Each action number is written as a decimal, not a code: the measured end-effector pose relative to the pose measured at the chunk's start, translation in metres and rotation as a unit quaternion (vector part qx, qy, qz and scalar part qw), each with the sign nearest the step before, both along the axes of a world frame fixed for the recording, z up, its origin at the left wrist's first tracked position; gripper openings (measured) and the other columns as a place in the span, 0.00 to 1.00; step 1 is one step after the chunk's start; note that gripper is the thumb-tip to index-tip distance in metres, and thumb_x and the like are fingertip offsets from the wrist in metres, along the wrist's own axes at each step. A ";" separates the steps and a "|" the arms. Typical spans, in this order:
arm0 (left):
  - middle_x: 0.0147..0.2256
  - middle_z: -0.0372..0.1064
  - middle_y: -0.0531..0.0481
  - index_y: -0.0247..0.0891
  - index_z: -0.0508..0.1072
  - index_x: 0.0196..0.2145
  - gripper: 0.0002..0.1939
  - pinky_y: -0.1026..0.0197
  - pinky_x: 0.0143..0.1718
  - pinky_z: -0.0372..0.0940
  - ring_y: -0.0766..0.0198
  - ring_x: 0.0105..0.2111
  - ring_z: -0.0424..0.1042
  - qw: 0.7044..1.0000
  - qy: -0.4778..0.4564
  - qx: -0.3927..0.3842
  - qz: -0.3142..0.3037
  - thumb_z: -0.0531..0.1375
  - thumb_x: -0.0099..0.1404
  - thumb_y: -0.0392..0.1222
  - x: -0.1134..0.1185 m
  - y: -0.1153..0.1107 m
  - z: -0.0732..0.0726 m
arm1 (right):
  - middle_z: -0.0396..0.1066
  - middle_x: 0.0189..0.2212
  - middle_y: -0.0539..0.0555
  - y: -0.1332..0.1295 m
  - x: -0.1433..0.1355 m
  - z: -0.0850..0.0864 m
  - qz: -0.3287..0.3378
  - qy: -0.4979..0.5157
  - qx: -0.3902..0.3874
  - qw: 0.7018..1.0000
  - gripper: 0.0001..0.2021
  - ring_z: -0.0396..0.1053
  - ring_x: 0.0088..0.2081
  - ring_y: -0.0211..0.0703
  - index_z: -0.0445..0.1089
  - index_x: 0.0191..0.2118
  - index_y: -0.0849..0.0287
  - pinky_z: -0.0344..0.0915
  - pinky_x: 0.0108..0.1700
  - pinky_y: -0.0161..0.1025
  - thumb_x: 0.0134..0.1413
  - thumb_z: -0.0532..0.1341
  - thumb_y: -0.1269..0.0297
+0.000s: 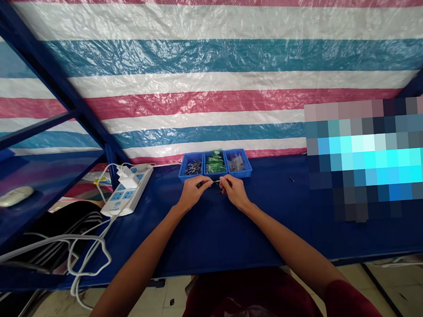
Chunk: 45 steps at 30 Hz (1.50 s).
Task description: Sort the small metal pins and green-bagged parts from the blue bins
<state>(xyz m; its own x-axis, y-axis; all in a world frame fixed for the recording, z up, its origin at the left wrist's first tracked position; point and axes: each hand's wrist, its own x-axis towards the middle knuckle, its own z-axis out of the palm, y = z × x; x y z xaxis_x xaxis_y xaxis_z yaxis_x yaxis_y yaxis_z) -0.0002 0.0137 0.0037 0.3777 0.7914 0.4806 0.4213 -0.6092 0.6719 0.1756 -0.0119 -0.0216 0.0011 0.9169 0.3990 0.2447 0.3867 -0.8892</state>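
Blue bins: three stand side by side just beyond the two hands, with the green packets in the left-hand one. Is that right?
Not quite: the green packets are in the middle bin, as the head view shows. The rest stands: three bins side by side, just beyond the left hand and right hand.

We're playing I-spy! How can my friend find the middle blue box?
On the dark blue table, look along the back edge for three blue boxes in a row. Pick the middle box: it holds green packets, while its neighbours hold small dark pieces and greyish see-through packets.
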 end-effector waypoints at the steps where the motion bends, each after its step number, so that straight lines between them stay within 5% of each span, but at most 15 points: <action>1: 0.27 0.73 0.50 0.35 0.75 0.31 0.13 0.65 0.29 0.59 0.65 0.27 0.68 1.000 0.001 0.000 0.005 0.58 0.64 0.48 0.000 0.001 0.000 | 0.66 0.22 0.48 0.000 0.000 0.000 0.001 0.005 -0.002 1.000 0.15 0.66 0.21 0.35 0.66 0.28 0.58 0.63 0.28 0.34 0.61 0.52 0.54; 5: 0.24 0.69 0.51 0.35 0.72 0.28 0.16 0.65 0.28 0.58 0.66 0.25 0.66 1.000 0.007 -0.008 0.019 0.55 0.66 0.49 -0.001 0.002 0.000 | 0.70 0.28 0.50 -0.001 0.000 0.000 0.023 0.017 0.003 1.000 0.11 0.67 0.23 0.36 0.68 0.38 0.57 0.65 0.28 0.34 0.58 0.56 0.55; 21: 0.16 0.61 0.55 0.35 0.68 0.19 0.20 0.66 0.23 0.57 0.70 0.19 0.61 0.993 -0.059 -0.104 0.009 0.57 0.63 0.50 0.001 -0.001 0.004 | 0.70 0.28 0.52 -0.002 0.000 -0.002 0.031 -0.063 0.061 0.996 0.13 0.66 0.27 0.38 0.70 0.34 0.57 0.64 0.30 0.34 0.59 0.56 0.54; 29: 0.25 0.73 0.49 0.34 0.78 0.32 0.15 0.65 0.20 0.59 0.69 0.19 0.63 0.974 -0.154 -0.164 -0.012 0.65 0.54 0.50 0.007 0.000 -0.002 | 0.65 0.20 0.48 -0.004 0.000 0.003 0.021 -0.052 0.031 0.998 0.16 0.65 0.22 0.36 0.67 0.28 0.58 0.61 0.29 0.34 0.63 0.51 0.55; 38: 0.33 0.75 0.45 0.35 0.72 0.32 0.16 0.59 0.39 0.67 0.60 0.34 0.74 0.967 -0.206 -0.151 0.002 0.60 0.61 0.53 0.009 0.006 -0.009 | 0.61 0.17 0.47 -0.002 -0.001 0.000 -0.037 -0.065 0.005 0.997 0.23 0.61 0.21 0.37 0.70 0.27 0.58 0.56 0.28 0.34 0.63 0.48 0.50; 42: 0.25 0.70 0.51 0.35 0.70 0.37 0.17 0.61 0.32 0.66 0.65 0.24 0.69 0.977 -0.155 -0.148 -0.011 0.55 0.66 0.53 0.004 0.007 -0.006 | 0.63 0.17 0.48 -0.002 0.000 0.002 -0.051 -0.052 0.003 0.997 0.23 0.62 0.21 0.37 0.70 0.26 0.59 0.56 0.28 0.34 0.63 0.48 0.50; 45: 0.27 0.70 0.51 0.36 0.73 0.42 0.18 0.62 0.35 0.64 0.64 0.28 0.69 0.996 -0.046 -0.082 0.003 0.51 0.69 0.51 0.003 0.003 -0.002 | 0.63 0.17 0.48 -0.002 0.001 0.002 -0.059 -0.053 0.007 0.997 0.23 0.62 0.21 0.37 0.70 0.26 0.59 0.56 0.27 0.34 0.63 0.48 0.51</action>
<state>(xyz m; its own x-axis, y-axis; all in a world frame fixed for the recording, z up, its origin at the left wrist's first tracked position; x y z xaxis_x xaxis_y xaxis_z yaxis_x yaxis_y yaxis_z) 0.0025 0.0167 0.0019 0.3335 0.8639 0.3775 0.3560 -0.4862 0.7981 0.1761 -0.0136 -0.0198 0.0656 0.9075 0.4150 0.3817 0.3615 -0.8507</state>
